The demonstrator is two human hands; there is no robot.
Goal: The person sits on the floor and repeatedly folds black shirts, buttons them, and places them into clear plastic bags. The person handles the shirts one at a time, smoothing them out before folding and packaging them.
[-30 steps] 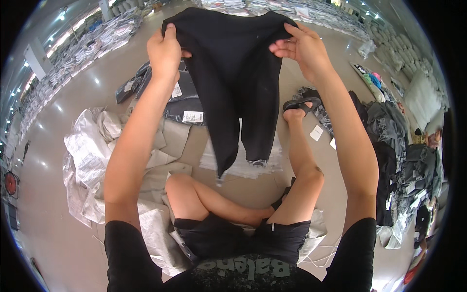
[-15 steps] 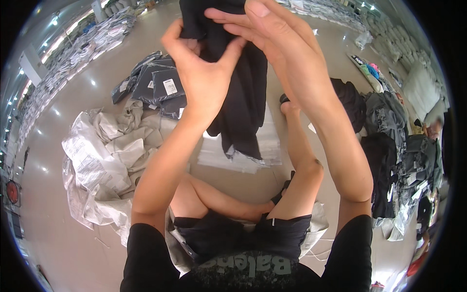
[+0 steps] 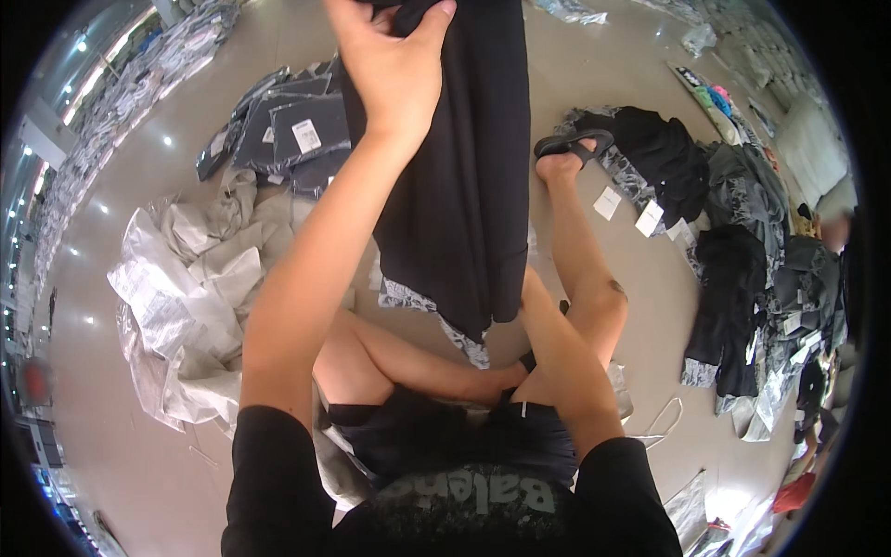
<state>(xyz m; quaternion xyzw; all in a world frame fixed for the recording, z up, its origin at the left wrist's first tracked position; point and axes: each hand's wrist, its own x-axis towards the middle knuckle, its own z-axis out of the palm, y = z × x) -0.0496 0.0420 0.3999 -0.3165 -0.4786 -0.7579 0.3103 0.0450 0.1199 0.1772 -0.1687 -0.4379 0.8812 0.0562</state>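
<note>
A long black garment (image 3: 455, 176) hangs in front of me, with a grey-and-white patterned layer showing at its lower edge. At its top, my left hand (image 3: 394, 70) is closed on the cloth, thumb over a fold. My right forearm runs up from the lower right and passes behind the garment's lower part. The cloth hides my right hand, so its fingers do not show. Which kind of garment this is, I cannot make out.
Bagged dark garments (image 3: 302, 130) lie on the floor at the far left. Nearer stands a crumpled whitish sack (image 3: 200, 278). Loose black and grey clothes (image 3: 733, 278) with tags spread along the right. My legs are folded below the garment, and one foot wears a black sandal (image 3: 575, 144).
My right hand has gone from beside the garment's top to behind its lower part. My left hand sits higher in view. The bunched cloth now hangs longer and wider.
</note>
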